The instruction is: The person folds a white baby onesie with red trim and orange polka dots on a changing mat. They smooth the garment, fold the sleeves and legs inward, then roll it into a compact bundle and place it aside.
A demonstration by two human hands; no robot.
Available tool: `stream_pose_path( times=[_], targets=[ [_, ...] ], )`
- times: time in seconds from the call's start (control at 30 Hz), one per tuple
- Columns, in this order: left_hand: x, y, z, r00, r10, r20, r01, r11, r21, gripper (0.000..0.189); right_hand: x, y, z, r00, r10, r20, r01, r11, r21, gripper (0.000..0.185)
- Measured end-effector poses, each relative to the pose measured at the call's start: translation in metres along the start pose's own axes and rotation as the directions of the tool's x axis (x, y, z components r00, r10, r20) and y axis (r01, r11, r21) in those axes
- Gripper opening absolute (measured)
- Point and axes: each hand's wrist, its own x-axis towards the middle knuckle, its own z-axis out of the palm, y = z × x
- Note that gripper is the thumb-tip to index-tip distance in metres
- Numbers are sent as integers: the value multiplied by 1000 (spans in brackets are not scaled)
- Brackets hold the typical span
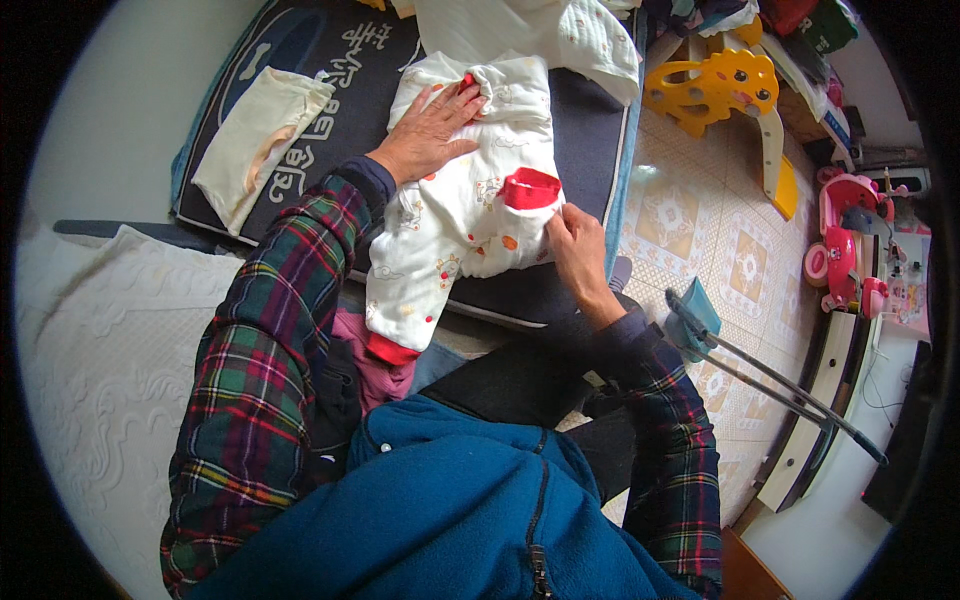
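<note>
A white printed baby garment (517,146) with red cuffs lies partly folded on a dark mat. My left hand (431,131) rests palm down on its upper part, fingertips by a bit of red trim. At the lower right, my right hand (581,244) pinches the garment's edge beside a folded-up red cuff (531,189). One sleeve or leg (412,289) hangs toward me over the mat's near edge, ending in another red cuff (391,351).
A folded cream cloth (259,142) lies left on the dark mat (589,157). More white fabric (487,30) sits beyond the garment. A long-handled dustpan (694,322) stands on the tiled floor (667,217) at right, near a yellow toy slide (712,86) and a pink toy (847,240).
</note>
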Motion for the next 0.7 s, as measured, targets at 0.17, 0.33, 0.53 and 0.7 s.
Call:
stream_pose_path(
  times=[0.17,0.33,0.53,0.7],
  targets=[
    [-1,1,-2,1000,-9,-29,8,999,-36,70,1,-13,2,977,-169,-128,150,978,-147,35],
    [15,15,-15,975,-176,137,203,956,-213,86,12,-5,27,979,-195,-56,122,788,-603,23],
    [22,47,-28,911,-262,318,373,851,-370,147,19,-2,34,975,-210,-79,124,798,-590,25],
    [15,37,-22,911,-196,364,306,911,-275,140,14,3,19,986,-47,-160,2,963,-268,35]
  ],
)
